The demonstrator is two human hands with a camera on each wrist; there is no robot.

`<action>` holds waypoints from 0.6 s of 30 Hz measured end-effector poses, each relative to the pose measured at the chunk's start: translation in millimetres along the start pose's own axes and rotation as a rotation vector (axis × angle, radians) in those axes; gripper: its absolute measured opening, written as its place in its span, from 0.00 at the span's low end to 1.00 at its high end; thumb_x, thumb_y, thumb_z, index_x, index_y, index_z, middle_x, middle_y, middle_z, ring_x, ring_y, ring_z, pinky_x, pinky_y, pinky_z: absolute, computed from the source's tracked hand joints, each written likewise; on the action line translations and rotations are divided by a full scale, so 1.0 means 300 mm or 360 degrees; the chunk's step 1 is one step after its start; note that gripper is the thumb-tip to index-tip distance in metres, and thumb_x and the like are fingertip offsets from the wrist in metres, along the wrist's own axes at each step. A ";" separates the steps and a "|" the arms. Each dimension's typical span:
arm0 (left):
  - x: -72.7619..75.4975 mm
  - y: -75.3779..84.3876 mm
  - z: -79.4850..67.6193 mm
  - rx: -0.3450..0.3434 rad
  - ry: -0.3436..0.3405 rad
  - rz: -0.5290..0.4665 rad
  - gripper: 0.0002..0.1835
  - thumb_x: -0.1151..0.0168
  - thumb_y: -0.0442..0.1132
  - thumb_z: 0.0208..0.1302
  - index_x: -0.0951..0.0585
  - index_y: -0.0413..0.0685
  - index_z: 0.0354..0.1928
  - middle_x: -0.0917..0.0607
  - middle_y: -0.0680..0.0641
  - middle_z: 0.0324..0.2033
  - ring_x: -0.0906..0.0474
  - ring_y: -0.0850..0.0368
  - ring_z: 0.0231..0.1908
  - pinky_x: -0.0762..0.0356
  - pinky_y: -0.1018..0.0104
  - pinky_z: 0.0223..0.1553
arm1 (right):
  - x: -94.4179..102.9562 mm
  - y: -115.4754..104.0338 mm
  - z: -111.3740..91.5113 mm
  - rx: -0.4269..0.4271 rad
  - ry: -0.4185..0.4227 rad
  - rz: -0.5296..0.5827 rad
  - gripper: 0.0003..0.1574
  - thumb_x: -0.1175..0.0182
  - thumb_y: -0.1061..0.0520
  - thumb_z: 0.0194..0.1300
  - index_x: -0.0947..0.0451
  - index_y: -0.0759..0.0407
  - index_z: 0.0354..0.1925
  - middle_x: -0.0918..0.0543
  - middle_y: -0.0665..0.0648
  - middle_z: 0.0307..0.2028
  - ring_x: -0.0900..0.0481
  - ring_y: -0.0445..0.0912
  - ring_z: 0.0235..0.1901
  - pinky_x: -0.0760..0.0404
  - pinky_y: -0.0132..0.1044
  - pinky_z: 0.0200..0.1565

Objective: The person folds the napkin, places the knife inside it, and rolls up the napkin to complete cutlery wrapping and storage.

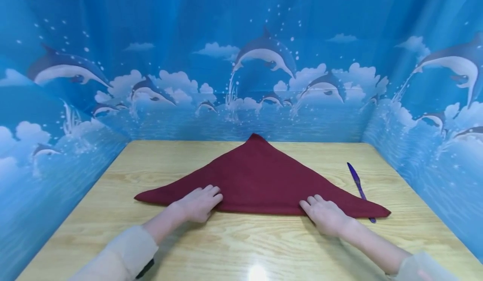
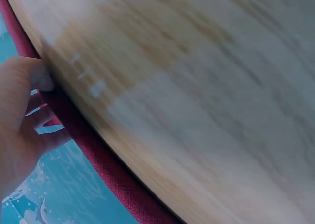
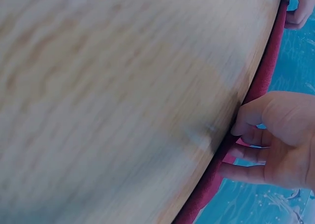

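Note:
A dark red cloth napkin (image 1: 260, 176) lies across the table as a triangle, its peak toward the back and its long folded edge toward me. My left hand (image 1: 201, 204) pinches that front edge left of the middle, thumb at the rim and fingers over the cloth. Farther right, my right hand (image 1: 326, 214) pinches the same edge between thumb and fingers. Side on, the left wrist view shows the napkin's edge (image 2: 106, 172) running past my thumb. In the right wrist view the edge (image 3: 263, 76) stretches between both hands. The fingertips' undersides are partly hidden.
A shiny purple-blue table knife (image 1: 356, 178) lies at the right, its handle partly under the napkin's right corner. The table (image 1: 234, 243) has a light wood grain. A blue curtain (image 1: 181, 29) with dolphins stands around its back and sides.

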State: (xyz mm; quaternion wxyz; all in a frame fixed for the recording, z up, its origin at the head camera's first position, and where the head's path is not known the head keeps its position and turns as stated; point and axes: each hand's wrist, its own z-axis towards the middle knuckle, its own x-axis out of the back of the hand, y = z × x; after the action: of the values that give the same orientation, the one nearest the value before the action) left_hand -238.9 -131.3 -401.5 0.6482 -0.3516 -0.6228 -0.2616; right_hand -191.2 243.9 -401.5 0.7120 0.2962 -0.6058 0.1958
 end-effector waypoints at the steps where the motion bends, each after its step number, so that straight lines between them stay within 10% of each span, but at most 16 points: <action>1: 0.001 0.001 -0.002 0.0005 -0.0001 -0.0017 0.12 0.38 0.35 0.52 0.27 0.46 0.39 0.29 0.48 0.40 0.31 0.53 0.39 0.27 0.60 0.33 | -0.002 0.000 -0.001 0.0007 0.0008 -0.0006 0.23 0.38 0.71 0.43 0.28 0.66 0.42 0.28 0.59 0.30 0.30 0.53 0.30 0.28 0.41 0.22; 18: 0.033 0.064 -0.078 -0.0012 0.0023 -0.0149 0.05 0.41 0.33 0.43 0.25 0.48 0.26 0.28 0.50 0.36 0.32 0.56 0.35 0.30 0.65 0.27 | 0.022 -0.013 -0.035 0.0081 -0.0053 0.0013 0.22 0.37 0.68 0.48 0.26 0.66 0.45 0.26 0.59 0.32 0.28 0.53 0.34 0.24 0.43 0.29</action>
State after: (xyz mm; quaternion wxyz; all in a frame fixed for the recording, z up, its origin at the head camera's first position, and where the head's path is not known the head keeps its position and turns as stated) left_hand -208.5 -136.8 -393.8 0.6383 -0.3227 -0.6329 -0.2965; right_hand -179.5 247.5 -396.8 0.6932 0.3150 -0.6136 0.2091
